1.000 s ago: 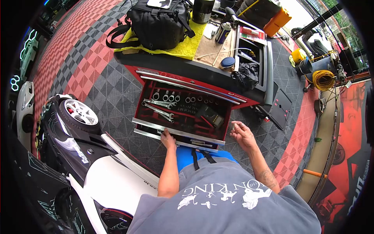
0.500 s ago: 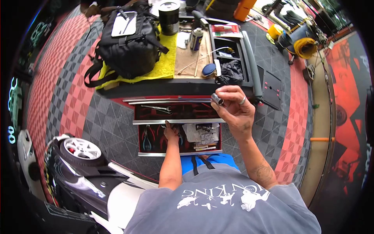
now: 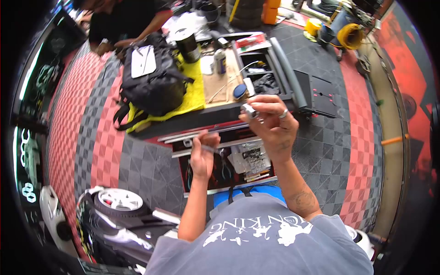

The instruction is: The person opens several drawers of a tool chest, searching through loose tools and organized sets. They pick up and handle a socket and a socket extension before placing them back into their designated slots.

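Observation:
A small silver metal socket is pinched between the thumb and fingers of my right hand, held above the front edge of the tool chest. My left hand is raised over the open drawers, its fingers apart and blurred, with nothing visible in it. Beneath it, the lower drawer shows pliers and clear plastic packets. The upper drawer is partly hidden by my left hand.
On the chest top lie a black backpack, a yellow towel, a black can, a spray bottle and a blue round pad. Another person stands beyond the backpack. A motorcycle wheel is at lower left.
My left hand has come up off the drawer edge, fingers spreading. My right hand still holds the socket, slightly further left. The view has turned, and the other person shows more at the top left.

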A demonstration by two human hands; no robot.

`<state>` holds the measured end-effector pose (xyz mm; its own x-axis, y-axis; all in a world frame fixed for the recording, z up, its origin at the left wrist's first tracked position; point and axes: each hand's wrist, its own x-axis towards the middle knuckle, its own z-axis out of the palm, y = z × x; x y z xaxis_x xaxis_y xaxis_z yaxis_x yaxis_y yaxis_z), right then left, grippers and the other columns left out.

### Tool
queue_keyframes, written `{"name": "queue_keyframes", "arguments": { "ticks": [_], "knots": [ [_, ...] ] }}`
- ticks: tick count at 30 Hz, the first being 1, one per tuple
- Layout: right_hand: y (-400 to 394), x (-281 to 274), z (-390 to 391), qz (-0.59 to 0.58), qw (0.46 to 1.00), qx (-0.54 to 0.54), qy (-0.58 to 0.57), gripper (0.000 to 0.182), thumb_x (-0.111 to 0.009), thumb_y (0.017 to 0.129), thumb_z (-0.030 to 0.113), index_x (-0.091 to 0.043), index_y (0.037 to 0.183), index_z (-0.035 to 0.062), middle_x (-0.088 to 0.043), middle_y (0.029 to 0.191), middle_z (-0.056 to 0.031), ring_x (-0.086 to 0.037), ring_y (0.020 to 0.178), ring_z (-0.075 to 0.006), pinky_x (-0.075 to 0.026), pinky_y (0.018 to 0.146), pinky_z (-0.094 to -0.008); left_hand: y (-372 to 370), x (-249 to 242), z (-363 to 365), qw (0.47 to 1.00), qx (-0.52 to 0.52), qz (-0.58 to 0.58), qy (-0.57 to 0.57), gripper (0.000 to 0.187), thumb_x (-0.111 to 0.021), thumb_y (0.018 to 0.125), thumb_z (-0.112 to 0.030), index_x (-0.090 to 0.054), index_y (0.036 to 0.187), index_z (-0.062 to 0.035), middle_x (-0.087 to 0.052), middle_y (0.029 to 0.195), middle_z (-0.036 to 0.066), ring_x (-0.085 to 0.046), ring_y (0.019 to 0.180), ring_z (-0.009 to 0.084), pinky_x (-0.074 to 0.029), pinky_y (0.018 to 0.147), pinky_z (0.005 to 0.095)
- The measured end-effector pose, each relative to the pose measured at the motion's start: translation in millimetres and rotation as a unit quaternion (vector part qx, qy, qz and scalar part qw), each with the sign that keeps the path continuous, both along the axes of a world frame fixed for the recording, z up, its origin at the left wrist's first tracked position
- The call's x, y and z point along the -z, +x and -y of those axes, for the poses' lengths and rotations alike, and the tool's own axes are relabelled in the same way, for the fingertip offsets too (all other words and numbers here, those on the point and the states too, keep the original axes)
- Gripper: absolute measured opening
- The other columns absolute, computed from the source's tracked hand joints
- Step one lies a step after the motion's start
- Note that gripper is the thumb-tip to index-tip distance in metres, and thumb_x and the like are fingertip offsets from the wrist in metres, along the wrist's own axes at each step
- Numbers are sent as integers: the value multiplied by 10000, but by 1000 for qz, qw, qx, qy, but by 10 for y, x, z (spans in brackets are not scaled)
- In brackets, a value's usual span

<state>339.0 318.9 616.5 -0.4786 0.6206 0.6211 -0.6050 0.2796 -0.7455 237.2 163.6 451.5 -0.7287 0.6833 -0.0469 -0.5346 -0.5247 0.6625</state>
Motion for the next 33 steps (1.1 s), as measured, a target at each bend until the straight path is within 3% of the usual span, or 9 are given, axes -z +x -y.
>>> {"name": "queue_keyframes", "arguments": {
  "ticks": [3,8,15,17,19,21,23,28,33],
  "knots": [
    [176,427,19,29,996,-35,-81,297,-693,762,-147,-628,1019,-11,-601,1098,-140,-620,983,-159,-546,860,-267,-150,-748,-33,992,-7,-75,96,450,-339,1032,-375,-464,1290,-29,-611,1171,234,-607,1082,332,-447,992,443],
    [889,1321,120,182,966,-47,-178,254,-692,785,-107,-637,1009,0,-628,1065,-91,-612,955,-124,-525,828,-247,-199,-980,-9,992,9,-105,62,449,-345,1024,-397,-476,1290,-60,-620,1153,230,-623,1046,338,-483,941,443],
    [1558,1701,290,367,896,-34,-249,205,-735,775,-34,-635,949,3,-627,1027,-57,-590,931,-89,-493,787,-208,-607,-2073,-16,885,10,-442,145,529,-310,1031,-410,-417,1294,36,-650,1011,283,-663,903,341,-539,826,434],
    [1564,1787,258,325,921,-24,-211,199,-701,783,-78,-623,957,-21,-607,1074,-96,-630,831,-106,-555,734,-220,-560,-1552,-105,907,3,-420,20,484,-354,1032,-376,-493,1233,41,-666,960,221,-644,795,250,-519,723,345],
    [1529,1705,214,320,930,-6,-181,213,-706,769,-93,-624,948,-13,-595,1072,-94,-625,826,-92,-547,716,-205,-387,-649,-159,939,-22,-305,-158,364,-516,993,-318,-651,890,4,-600,732,49,-512,632,107,-401,575,248],
    [1550,1604,151,319,931,3,-178,216,-713,759,-96,-628,935,-4,-591,1046,-83,-621,821,-79,-542,694,-195,-248,481,-172,986,-56,24,-154,300,-581,960,-308,-616,799,-58,-495,608,-13,-355,474,65,-294,438,225],
    [1593,1514,96,324,933,21,-156,214,-736,746,-74,-638,918,5,-592,1038,-77,-623,821,-89,-542,686,-205,-230,1210,-183,972,-27,193,-133,334,-583,953,-353,-596,759,-81,-485,607,1,-277,427,67,-226,398,220],
    [1781,1542,24,356,920,36,-158,208,-756,740,-37,-650,914,6,-603,1040,-91,-629,848,-117,-550,696,-229,-237,1466,-741,956,-153,250,-33,166,-472,941,-241,-598,969,-137,-671,946,113,-270,383,65,-198,356,215],
    [1830,1398,-23,381,914,15,-137,209,-753,736,-38,-659,914,17,-604,1048,-96,-623,887,-123,-550,693,-230,-216,1334,-796,949,-173,261,32,146,-478,914,-233,-580,868,-139,-566,736,-1,-281,387,72,-202,338,218]
  ]
}}
